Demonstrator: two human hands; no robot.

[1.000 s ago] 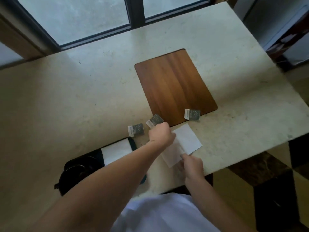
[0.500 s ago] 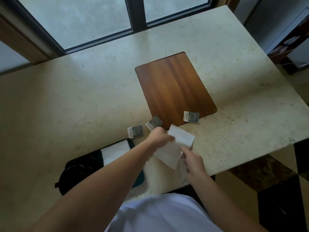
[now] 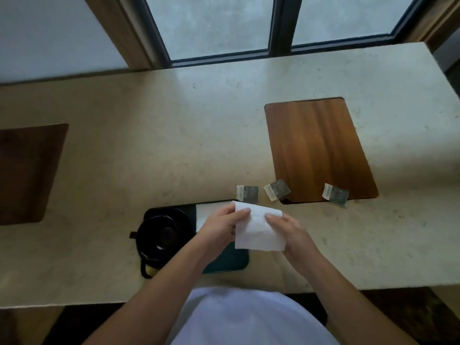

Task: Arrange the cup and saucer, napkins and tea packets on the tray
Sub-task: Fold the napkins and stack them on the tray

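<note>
At the far left of the frame a dark wooden inlay (image 3: 29, 173) sits flush in the stone counter (image 3: 149, 135), bare of anything.

Low and left of centre lies the dark tray (image 3: 231, 262), its near right corner showing teal. It holds a black cup on its saucer (image 3: 161, 235) at the left end, handle pointing left; what is inside the cup is too dark to tell. A white napkin (image 3: 206, 214) already lies on the tray just right of the cup, mostly hidden by the left wrist.

Above the tray's right half both hands lift a second white napkin (image 3: 258, 230). The left hand (image 3: 219, 227) pinches its upper left edge, thumb on top and fingers curled behind; the right hand (image 3: 286, 232) grips the right edge the same way, fingers close together. Holding it by two edges probably keeps the paper taut for folding or squaring before it goes beside the first one.

Just beyond the napkin's top edge, in the middle of the frame, three tea packets rest on the counter, not yet on the tray: the left packet (image 3: 247, 193) on bare stone, the middle packet (image 3: 276, 190) and the right packet (image 3: 334, 194) each overlapping the near edge of a lighter wooden inlay (image 3: 318, 145). They lie within easy reach, seemingly staged for placing last.
</note>
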